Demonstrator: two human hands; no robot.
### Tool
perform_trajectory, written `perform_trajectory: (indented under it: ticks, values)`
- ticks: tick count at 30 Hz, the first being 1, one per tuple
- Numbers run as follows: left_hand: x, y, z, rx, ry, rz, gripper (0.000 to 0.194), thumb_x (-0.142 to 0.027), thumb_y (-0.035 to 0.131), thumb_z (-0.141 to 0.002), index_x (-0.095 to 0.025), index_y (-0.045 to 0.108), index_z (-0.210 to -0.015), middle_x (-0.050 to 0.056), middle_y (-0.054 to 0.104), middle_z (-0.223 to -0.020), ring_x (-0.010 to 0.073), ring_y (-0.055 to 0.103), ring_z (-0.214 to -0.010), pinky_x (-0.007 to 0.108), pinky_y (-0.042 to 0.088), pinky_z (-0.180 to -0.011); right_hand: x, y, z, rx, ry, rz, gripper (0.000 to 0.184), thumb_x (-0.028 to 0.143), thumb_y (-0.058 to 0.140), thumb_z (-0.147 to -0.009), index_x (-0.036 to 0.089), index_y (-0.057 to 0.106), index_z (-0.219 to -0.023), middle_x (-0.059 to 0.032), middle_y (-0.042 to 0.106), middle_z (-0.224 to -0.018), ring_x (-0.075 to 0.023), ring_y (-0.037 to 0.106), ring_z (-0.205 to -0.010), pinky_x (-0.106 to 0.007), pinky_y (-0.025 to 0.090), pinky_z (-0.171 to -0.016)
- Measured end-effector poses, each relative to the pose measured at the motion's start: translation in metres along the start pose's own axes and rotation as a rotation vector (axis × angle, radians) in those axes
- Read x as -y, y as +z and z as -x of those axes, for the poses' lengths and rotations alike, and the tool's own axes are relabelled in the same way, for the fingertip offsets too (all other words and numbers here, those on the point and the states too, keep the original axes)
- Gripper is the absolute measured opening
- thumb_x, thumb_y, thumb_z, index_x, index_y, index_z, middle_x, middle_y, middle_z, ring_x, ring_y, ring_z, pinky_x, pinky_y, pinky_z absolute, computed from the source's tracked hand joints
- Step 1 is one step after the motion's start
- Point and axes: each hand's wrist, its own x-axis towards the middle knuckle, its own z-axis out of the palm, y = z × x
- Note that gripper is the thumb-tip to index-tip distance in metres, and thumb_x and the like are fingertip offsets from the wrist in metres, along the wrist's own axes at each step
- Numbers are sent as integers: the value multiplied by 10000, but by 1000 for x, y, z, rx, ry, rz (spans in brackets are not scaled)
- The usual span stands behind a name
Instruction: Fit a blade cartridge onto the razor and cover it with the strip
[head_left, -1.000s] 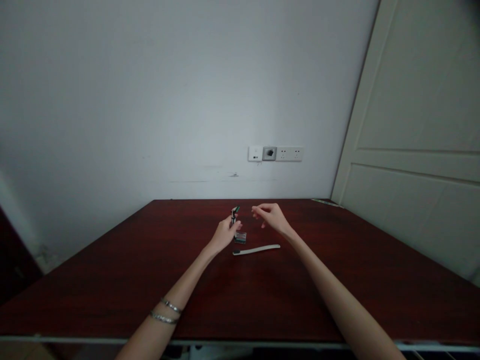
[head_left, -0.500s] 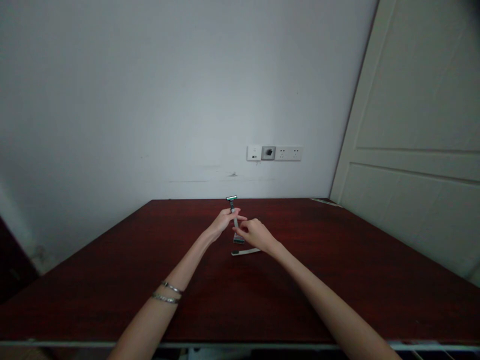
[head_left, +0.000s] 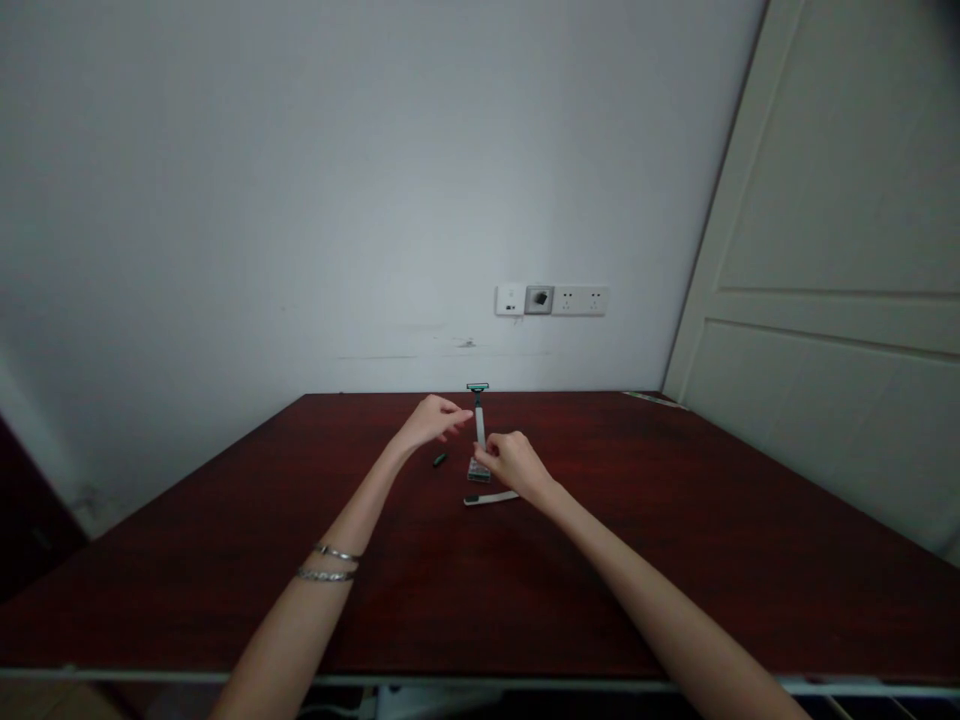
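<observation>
In the head view, my right hand [head_left: 516, 464] pinches the lower handle of a razor [head_left: 480, 425], which stands upright with its green-edged head at the top. My left hand [head_left: 433, 420] is off to the left of the razor, fingers stretched and spread, its fingertips close to the handle. Below that hand a small dark green piece [head_left: 439, 460] lies on the table. A small clear-looking box [head_left: 478, 471] sits under the razor's lower end. Nearer to me lies a pale, slim handle with a dark end [head_left: 489, 498], partly covered by my right hand.
The dark red table [head_left: 420, 600] reaches back to a white wall. Sockets and switches [head_left: 551, 300] are set in the wall. A pale panelled door [head_left: 832, 250] stands at the right. A thin flat strip [head_left: 654, 400] lies at the table's far right edge.
My left hand has let go of the razor and shifted left. The razor, still in my right hand, is now more upright. The small dark green piece now shows on the table.
</observation>
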Motion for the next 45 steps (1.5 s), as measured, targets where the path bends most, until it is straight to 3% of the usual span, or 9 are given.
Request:
perform_trajectory:
  ticks: [5, 11, 16, 25, 31, 36, 41, 45]
  values:
    - [3, 14, -1, -87, 9, -71, 351, -422, 611, -707, -81, 684, -743, 67, 636, -564, 134, 591, -501, 187, 428, -421, 2, 1, 0, 18, 14, 22, 331, 348, 479, -842, 166, 620, -604, -71, 644, -594, -149, 582, -547, -224, 296, -531]
    - [3, 34, -1, -170, -5, -105, 369, -445, 592, -723, -101, 663, -609, 42, 606, -489, 105, 531, -377, 176, 375, -370, 7, 3, 3, 44, 10, 64, 263, 311, 517, -810, 165, 629, -623, -78, 655, -610, -171, 604, -580, -226, 302, -521]
    - [4, 38, -1, -215, -39, -132, 352, -412, 574, -745, -107, 655, -589, 28, 582, -455, 107, 527, -368, 176, 357, -373, 3, 7, 3, 60, 2, 95, 280, 334, 513, -825, 166, 633, -637, -89, 660, -629, -181, 612, -589, -228, 310, -523]
    - [10, 38, -2, -241, 30, -236, 394, -430, 523, -757, -121, 624, -535, 20, 538, -422, 123, 524, -361, 199, 362, -393, -2, 8, 3, 66, -38, 88, 356, 406, 464, -860, 172, 614, -639, -75, 641, -607, -165, 590, -563, -236, 279, -515]
    - [29, 21, -11, -156, -62, -417, 339, -351, 535, -731, -114, 627, -507, 64, 568, -437, 150, 559, -416, 220, 412, -462, -17, -10, -6, -56, 10, 47, 507, 440, 327, -913, 164, 572, -565, -73, 616, -563, -125, 508, -493, -248, 270, -538]
    - [53, 27, -13, -108, -99, -575, 149, -191, 571, -621, -94, 683, -602, 129, 636, -538, 215, 636, -604, 232, 450, -559, -37, -17, -11, -89, 39, 13, 528, 428, 295, -923, 159, 563, -557, -76, 607, -556, -125, 495, -499, -251, 282, -556]
    - [67, 40, -17, -73, -91, -666, 259, -181, 538, -616, -53, 705, -768, 198, 680, -743, 238, 653, -677, 229, 460, -555, -53, -6, -12, 24, 20, -11, 404, 423, 393, -886, 163, 627, -685, -59, 638, -646, -135, 543, -566, -232, 315, -552]
    - [67, 43, -22, 12, -145, -792, 331, -209, 523, -655, -64, 691, -899, 186, 684, -872, 218, 656, -792, 192, 467, -607, -64, 3, -14, 181, -18, -79, 245, 401, 576, -772, 194, 655, -877, -35, 666, -813, -152, 594, -723, -218, 377, -603]
